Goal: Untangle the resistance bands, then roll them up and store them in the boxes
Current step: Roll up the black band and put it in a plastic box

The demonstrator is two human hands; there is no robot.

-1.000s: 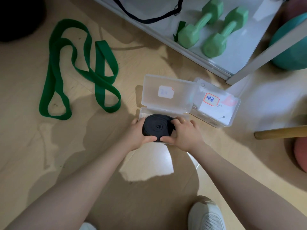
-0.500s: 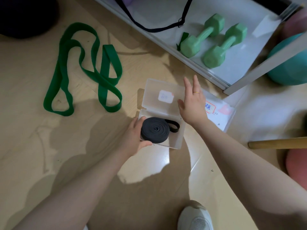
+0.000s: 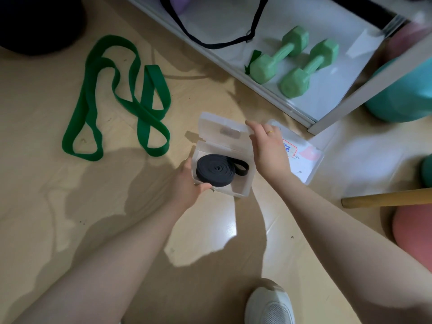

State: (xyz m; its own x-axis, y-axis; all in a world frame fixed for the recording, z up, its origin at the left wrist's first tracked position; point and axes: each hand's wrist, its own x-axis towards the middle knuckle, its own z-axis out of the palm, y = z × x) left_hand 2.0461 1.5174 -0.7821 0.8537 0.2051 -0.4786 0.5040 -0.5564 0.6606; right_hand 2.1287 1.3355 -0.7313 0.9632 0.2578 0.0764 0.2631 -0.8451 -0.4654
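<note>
My left hand (image 3: 187, 183) grips the box (image 3: 240, 185); my right hand (image 3: 266, 148) pinches the lid (image 3: 219, 139) at 12 o'clock. I should tuck the black band (image 3: 217, 170) tail first.

1. I see a translucent, smooth plastic box (image 3: 243, 190).
2. The rolled black band (image 3: 216, 170) looks matt, rubbery.
3. The floor (image 3: 70, 206) is glossy pale wood.
4. The green dumbbells (image 3: 293, 59) look matt-coated.

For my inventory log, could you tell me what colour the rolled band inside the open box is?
Black, seen clearly in the head view: rolled band.
</note>
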